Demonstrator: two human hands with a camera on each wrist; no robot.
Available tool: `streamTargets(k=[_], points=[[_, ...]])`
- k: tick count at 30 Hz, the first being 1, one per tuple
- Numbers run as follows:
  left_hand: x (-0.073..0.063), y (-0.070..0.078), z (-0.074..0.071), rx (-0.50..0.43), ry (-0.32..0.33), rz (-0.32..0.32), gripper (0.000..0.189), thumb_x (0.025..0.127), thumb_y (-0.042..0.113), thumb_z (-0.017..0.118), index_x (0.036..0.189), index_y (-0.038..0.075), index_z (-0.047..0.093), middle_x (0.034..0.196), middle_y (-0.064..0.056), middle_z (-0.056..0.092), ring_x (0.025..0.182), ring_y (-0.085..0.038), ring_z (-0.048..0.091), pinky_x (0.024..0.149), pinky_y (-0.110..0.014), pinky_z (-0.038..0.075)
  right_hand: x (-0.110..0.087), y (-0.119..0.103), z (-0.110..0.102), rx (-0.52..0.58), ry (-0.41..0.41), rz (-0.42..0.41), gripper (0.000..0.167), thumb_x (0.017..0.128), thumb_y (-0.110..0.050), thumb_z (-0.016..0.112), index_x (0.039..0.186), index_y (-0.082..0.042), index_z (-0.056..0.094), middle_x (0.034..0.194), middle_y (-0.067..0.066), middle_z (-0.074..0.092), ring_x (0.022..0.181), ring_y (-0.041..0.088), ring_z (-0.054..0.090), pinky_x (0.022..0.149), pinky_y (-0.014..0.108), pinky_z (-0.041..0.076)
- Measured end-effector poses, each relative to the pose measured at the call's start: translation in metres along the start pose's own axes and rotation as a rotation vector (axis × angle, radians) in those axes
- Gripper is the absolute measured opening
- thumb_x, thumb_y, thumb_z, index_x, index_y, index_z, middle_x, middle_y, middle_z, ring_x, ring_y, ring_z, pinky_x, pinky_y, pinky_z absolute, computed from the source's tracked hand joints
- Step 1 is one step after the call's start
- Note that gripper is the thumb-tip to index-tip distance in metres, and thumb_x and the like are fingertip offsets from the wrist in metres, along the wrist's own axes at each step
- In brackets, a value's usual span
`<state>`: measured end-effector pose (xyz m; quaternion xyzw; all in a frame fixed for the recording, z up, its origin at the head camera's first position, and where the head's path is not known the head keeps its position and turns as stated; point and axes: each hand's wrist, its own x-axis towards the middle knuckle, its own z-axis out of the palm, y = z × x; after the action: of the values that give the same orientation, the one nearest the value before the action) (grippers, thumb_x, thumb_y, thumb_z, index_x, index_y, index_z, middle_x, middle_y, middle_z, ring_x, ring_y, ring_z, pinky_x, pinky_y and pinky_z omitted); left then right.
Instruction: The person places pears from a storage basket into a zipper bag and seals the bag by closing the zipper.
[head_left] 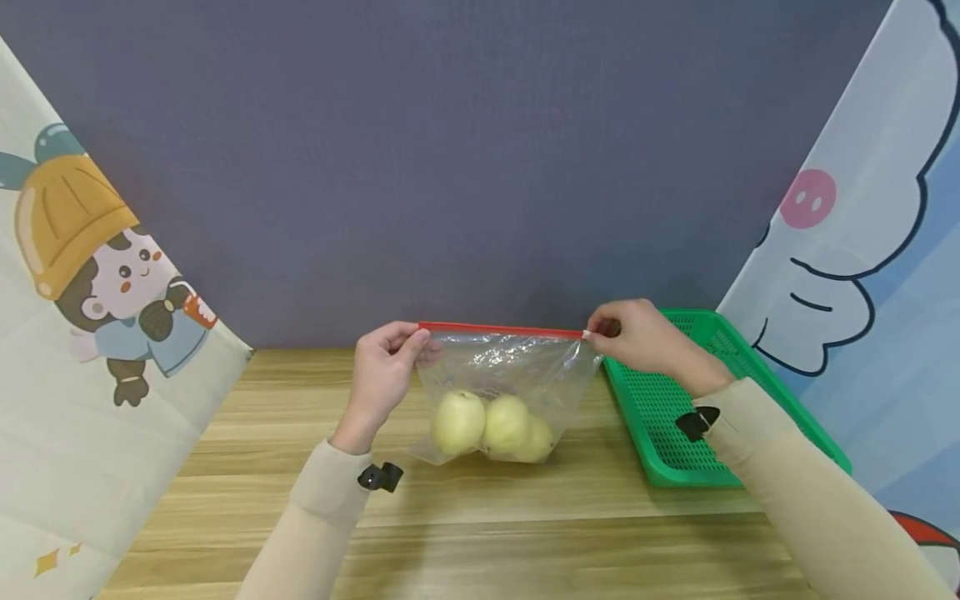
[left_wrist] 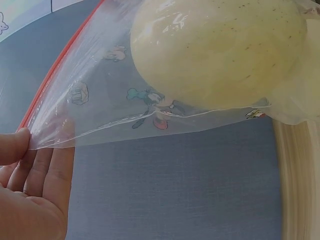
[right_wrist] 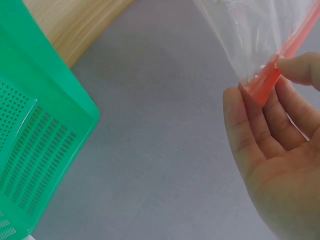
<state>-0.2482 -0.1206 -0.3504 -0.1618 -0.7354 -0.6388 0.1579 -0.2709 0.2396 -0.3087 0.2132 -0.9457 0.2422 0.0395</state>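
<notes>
A clear zip bag with a red strip along its top holds three pale yellow pears at its bottom. My left hand pinches the left end of the red strip between thumb and fingers. At the opposite end, my right hand pinches the corner. The strip runs nearly straight between the two hands. In the left wrist view, one speckled pear shows large through the plastic, which has small cartoon prints. The right wrist view has the thumb pressing the red corner against the fingers.
A green perforated basket stands on the right of the wooden table, partly under my right forearm. Behind the table rises a grey-blue panel. Cartoon-printed cloths hang at the left and right.
</notes>
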Motion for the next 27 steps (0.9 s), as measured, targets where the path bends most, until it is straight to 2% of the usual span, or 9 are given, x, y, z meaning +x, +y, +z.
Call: streamTargets(k=[5, 11, 16, 27], points=[[0.0002, 0.0, -0.0011, -0.005, -0.003, -0.005, 0.017, 0.099, 0.01, 0.066, 0.102, -0.007, 0.07, 0.09, -0.02, 0.075, 0.078, -0.026, 0.076, 0.073, -0.035, 0.063, -0.0032, 0.0025, -0.0026, 0.004, -0.002, 0.003, 0.01, 0.097, -0.018, 0.067, 0.098, -0.01, 0.074, 0.087, -0.002, 0.069, 0.077, 0.015, 0.061, 0.069, 0.036, 0.051], [0.0006, 0.0013, -0.0024, 0.003, -0.004, -0.007, 0.021, 0.1, 0.01, 0.065, 0.104, -0.01, 0.069, 0.091, -0.02, 0.075, 0.079, -0.025, 0.076, 0.073, -0.035, 0.063, -0.0068, 0.0026, -0.0051, 0.015, -0.015, 0.024, 0.013, 0.098, -0.021, 0.067, 0.101, -0.01, 0.074, 0.089, -0.001, 0.068, 0.078, 0.016, 0.06, 0.07, 0.037, 0.051], [0.0006, 0.0015, -0.0031, 0.007, -0.006, -0.018, 0.017, 0.1, 0.01, 0.065, 0.103, -0.007, 0.07, 0.091, -0.02, 0.075, 0.079, -0.025, 0.076, 0.074, -0.034, 0.062, -0.0077, 0.0051, -0.0057, 0.009, -0.014, 0.041, 0.013, 0.098, -0.021, 0.067, 0.102, -0.009, 0.073, 0.089, 0.0, 0.068, 0.079, 0.016, 0.06, 0.071, 0.037, 0.052], [0.0003, -0.0001, -0.0063, -0.006, -0.005, -0.026, 0.017, 0.099, 0.009, 0.065, 0.103, -0.007, 0.069, 0.092, -0.021, 0.075, 0.079, -0.025, 0.076, 0.076, -0.033, 0.062, -0.01, 0.0094, -0.0057, 0.013, 0.002, 0.034, 0.014, 0.097, -0.019, 0.068, 0.103, -0.008, 0.073, 0.092, 0.0, 0.069, 0.083, 0.016, 0.062, 0.074, 0.039, 0.053]])
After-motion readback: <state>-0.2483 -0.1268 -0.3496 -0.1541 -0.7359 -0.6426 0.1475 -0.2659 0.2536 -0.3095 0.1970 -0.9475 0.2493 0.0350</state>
